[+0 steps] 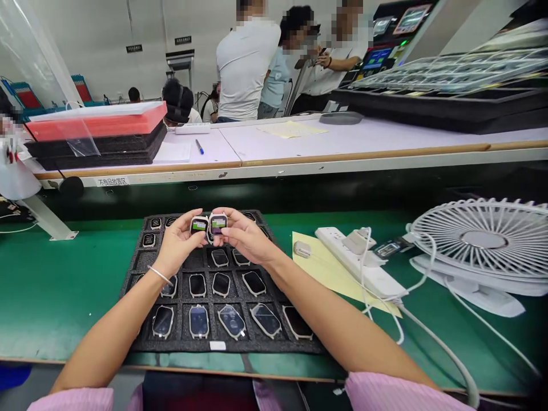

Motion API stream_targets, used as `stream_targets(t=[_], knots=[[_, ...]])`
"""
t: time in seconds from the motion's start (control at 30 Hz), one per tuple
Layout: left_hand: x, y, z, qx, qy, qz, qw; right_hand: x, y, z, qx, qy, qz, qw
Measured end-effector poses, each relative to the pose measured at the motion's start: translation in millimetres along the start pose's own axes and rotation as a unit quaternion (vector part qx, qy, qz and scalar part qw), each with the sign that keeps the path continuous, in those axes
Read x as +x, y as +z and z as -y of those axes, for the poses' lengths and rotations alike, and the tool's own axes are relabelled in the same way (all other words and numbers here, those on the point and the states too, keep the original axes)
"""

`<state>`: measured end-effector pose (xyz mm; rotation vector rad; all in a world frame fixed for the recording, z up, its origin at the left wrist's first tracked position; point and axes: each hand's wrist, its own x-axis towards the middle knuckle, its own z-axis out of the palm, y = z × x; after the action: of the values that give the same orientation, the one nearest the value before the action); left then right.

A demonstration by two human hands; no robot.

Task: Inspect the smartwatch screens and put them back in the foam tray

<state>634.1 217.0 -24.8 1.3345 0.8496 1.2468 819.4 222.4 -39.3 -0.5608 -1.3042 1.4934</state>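
Above a black foam tray [182,344], my two hands hold a pair of smartwatch cases side by side with their screens lit. My left hand [182,240] is closed on the left smartwatch [198,226], pinching it at the edges. The right smartwatch [218,224] is gripped by my right hand [244,235], with the thumb over its lower screen. The two watches touch or nearly touch. Rows of similar watches with dark screens lie in the tray's pockets, among them a watch [199,321] in the front row. Parts of the tray are hidden under my arms.
To the right, a white power strip [359,262] with cables lies on yellow paper [299,264], beside a white fan [483,240]. A raised shelf [274,142] carries foam stacks [98,134], a pen [199,146] and black trays [449,105]. Several people stand or sit beyond.
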Motion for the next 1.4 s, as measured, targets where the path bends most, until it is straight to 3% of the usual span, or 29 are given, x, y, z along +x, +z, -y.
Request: stream_targets(t=[0.17, 0.47, 0.87, 1.23, 1.4], knots=[[-1, -3.2, 13, 0.002, -0.020, -0.010, 1.000, -3, -5, -13, 0.008, 0.022, 0.002, 1.000], [-8, -3.8, 19, 0.003, -0.048, 0.022, 0.999, -10, -11, -19, 0.007, 0.041, -0.009, 0.999], [-10, -4.9, 23, -0.035, -0.103, 0.003, 0.994, -10, -8, -24, 0.002, 0.054, -0.028, 0.998], [-3, -6.9, 31, -0.094, -0.198, -0.070, 0.973, -7, -13, -36, 0.071, 0.194, -0.140, 0.968], [-2, -8.2, 34, -0.111, -0.223, -0.077, 0.965, -2, -16, -33, 0.098, 0.182, -0.193, 0.959]])
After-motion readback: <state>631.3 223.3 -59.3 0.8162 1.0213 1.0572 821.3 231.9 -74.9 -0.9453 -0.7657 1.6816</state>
